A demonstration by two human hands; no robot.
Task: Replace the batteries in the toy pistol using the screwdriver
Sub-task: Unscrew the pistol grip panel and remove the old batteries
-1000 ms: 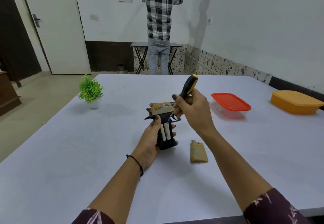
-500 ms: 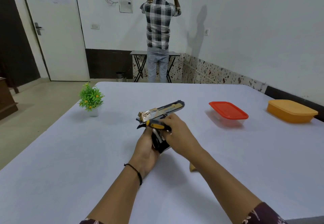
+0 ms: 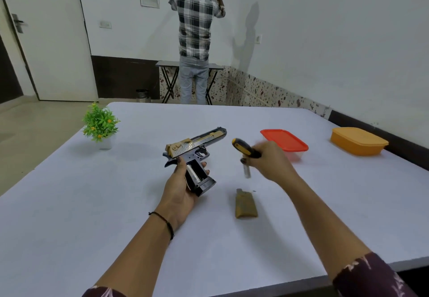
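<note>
My left hand (image 3: 180, 187) grips the black and gold toy pistol (image 3: 193, 151) by its handle, above the table. The handle's battery bay faces me, uncovered, with one battery (image 3: 193, 172) showing inside. My right hand (image 3: 267, 162), a little to the right of the pistol, holds the yellow and black screwdriver (image 3: 246, 149) and also pinches a second battery (image 3: 246, 171) that hangs down from its fingers. The gold grip cover (image 3: 245, 205) lies loose on the table below my right hand.
On the white table (image 3: 92, 215) stand a small potted plant (image 3: 100, 124) at the far left, a red-lidded container (image 3: 284, 141) and an orange container (image 3: 358, 141) at the far right. A person (image 3: 197, 38) stands by the far wall, facing away.
My right hand has drawn away from the pistol to the right, carrying the screwdriver and one battery out of the handle. The pistol now lies flatter in my left hand.
</note>
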